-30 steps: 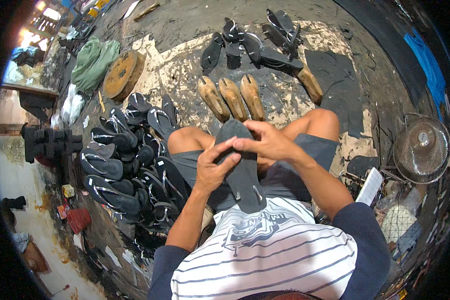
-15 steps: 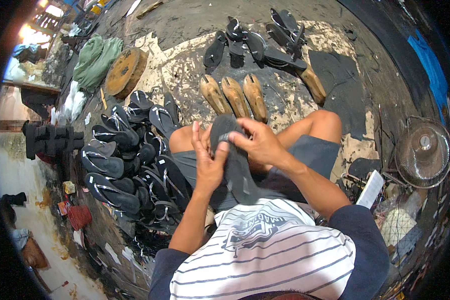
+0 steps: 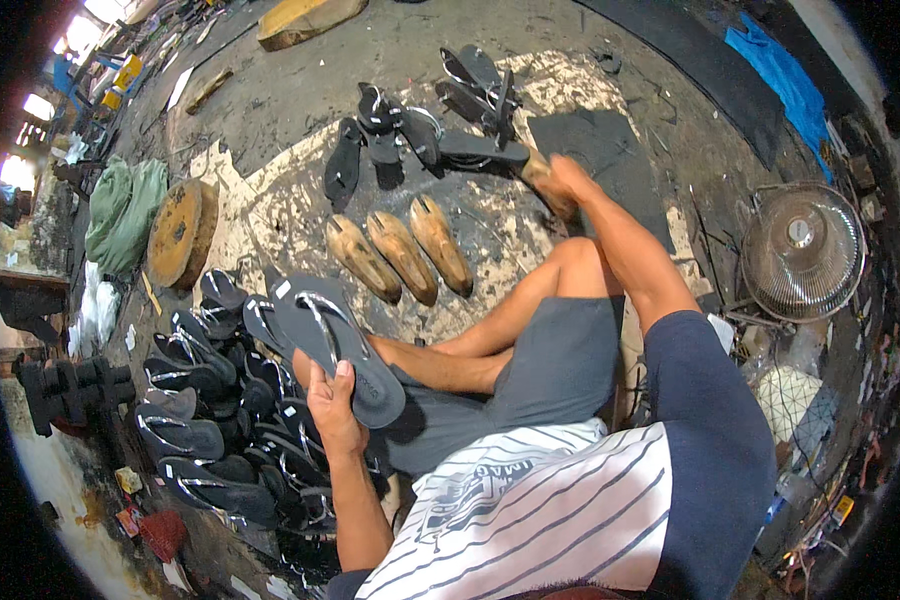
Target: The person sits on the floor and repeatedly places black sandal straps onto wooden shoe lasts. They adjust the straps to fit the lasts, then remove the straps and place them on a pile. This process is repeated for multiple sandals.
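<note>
My left hand (image 3: 335, 410) grips a black flip-flop (image 3: 370, 385) by its side edge, thumb on top. Its silvery strap faces up and a small white sticker sits at its toe end. Ahead and to the right, my right hand (image 3: 568, 180) reaches out and is closed on a wooden shoe last (image 3: 550, 192); some of its fingers are hidden. That last lies against the end of a black sandal (image 3: 475, 150). Three more wooden shoe lasts (image 3: 402, 255) lie side by side in front of my crossed legs.
A pile of black flip-flops (image 3: 205, 435) with silvery straps is at my left. More black sandals (image 3: 342, 160) stand ahead. A round wooden block (image 3: 182, 235) and green cloth (image 3: 125, 215) are at the far left. A fan (image 3: 805, 245) stands at right, near a black sheet (image 3: 600, 155).
The flip-flop has turned from sole side to strap side and moved left in my left hand. My right hand has left it and reached forward right to the wooden last. The view has shifted.
</note>
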Motion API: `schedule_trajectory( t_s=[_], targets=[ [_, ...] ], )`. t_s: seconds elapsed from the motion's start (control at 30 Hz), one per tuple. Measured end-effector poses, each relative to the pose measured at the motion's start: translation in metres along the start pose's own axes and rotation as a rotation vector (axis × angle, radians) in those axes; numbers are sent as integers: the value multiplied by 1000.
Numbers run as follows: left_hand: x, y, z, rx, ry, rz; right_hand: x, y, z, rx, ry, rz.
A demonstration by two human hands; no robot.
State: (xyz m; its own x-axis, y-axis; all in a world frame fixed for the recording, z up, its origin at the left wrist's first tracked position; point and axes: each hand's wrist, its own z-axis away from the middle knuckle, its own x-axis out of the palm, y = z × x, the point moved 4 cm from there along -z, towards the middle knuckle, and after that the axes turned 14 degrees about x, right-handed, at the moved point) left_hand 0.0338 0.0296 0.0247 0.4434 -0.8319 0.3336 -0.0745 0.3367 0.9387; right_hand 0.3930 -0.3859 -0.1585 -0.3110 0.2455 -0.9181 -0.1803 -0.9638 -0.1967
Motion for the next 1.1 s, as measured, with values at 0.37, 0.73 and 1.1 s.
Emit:
schedule_trajectory(
  t_s=[0.37,0.73,1.1],
  targets=[
    [-4,-2,-32,332,-58,-791,-34,-27,95,128,-571,-1122],
    [-12,2,-41,751,-20,-1134,-56,-156,385,-442,-728,-1182],
    [-11,84,-66,530,9,81,-63,-204,419,-834,-22,-980]
  ],
)
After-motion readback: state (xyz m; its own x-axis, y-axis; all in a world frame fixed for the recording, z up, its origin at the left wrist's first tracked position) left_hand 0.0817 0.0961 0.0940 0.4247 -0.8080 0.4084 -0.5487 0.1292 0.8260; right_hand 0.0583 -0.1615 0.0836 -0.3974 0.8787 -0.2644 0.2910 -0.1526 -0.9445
